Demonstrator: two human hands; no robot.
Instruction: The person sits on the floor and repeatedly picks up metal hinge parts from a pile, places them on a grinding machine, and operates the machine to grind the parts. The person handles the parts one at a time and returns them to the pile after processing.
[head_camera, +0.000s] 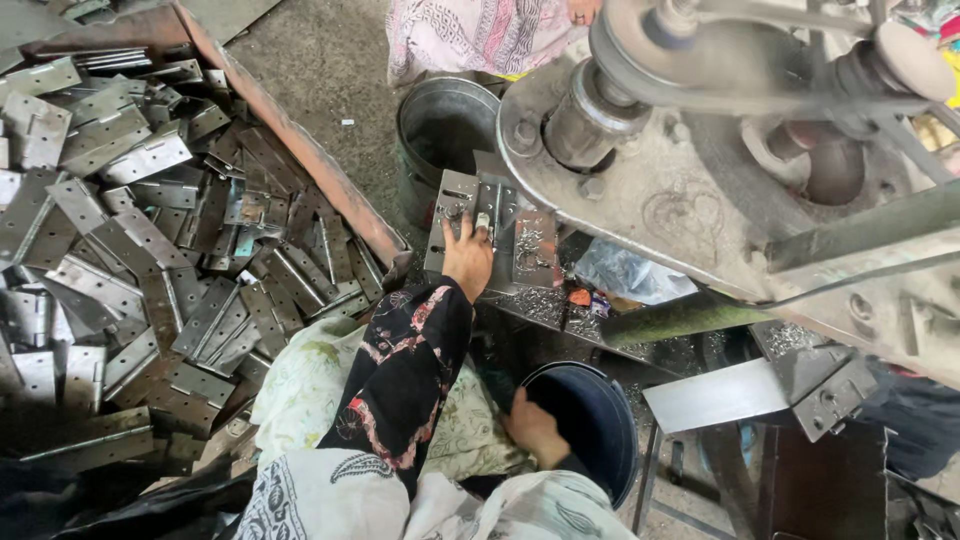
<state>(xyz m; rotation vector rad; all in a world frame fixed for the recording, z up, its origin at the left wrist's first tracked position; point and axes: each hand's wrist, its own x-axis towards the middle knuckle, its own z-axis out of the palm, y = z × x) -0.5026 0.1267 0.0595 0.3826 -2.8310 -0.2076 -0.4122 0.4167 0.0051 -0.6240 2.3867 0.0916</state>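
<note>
The left hand (468, 258) lies flat on a metal hinge (478, 215) beside the spinning wheel (700, 60), which could catch its fingers, while the right hand (535, 428) curls on the blue bucket's rim (600, 385).

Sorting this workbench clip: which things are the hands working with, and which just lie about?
In use:
left hand on hinge plate on machine bed
right hand at dark bucket

Lying about:
hinge pile
metal can
plastic bag
</note>
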